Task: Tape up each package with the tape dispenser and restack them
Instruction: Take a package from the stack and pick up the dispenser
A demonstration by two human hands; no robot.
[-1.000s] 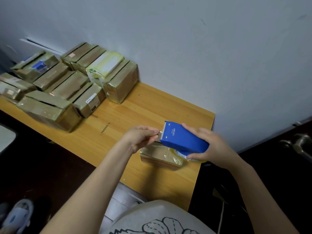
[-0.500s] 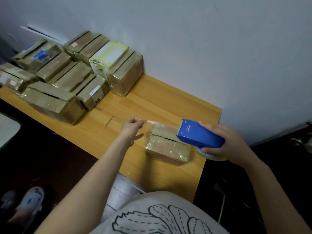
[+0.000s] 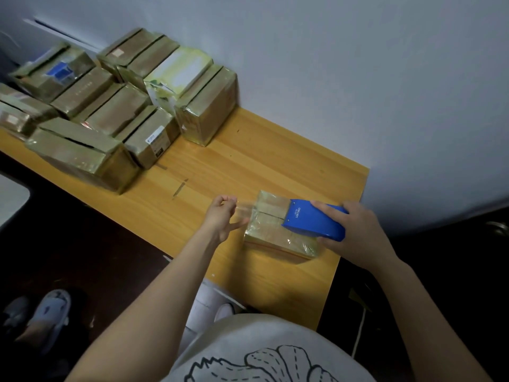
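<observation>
Over on the far left the other packages (image 3: 118,114) are sitting bunched side by side against the wall (image 3: 330,78) on the wooden table (image 3: 248,161), which I'm guessing is just parking them clear of the working spot until restacking time. The big box (image 3: 80,153) at the near edge of that bunch is showing a dark gap between its top flaps, so it's probably due some tape too. Moving right, the left hand (image 3: 221,217) is pinching the free end of the clear tape (image 3: 244,212) between thumb and forefinger, other fingers hanging loose, and it's holding that end out just left of the package (image 3: 271,234). My read is that it's pulling the strip taut so it isn't curling back on itself. The package itself is lying flat near the right end of the table, seam facing up, giving a level surface to run along. The blue tape dispenser (image 3: 316,220) is sitting nose-down on top of it, right over the seam, and the right hand (image 3: 358,235) is clamping fingers and thumb round its body, apparently steering the tape along that line. As for contents: every box is closed and wrapped shiny, so nothing inside is showing, not even through that gap.
</observation>
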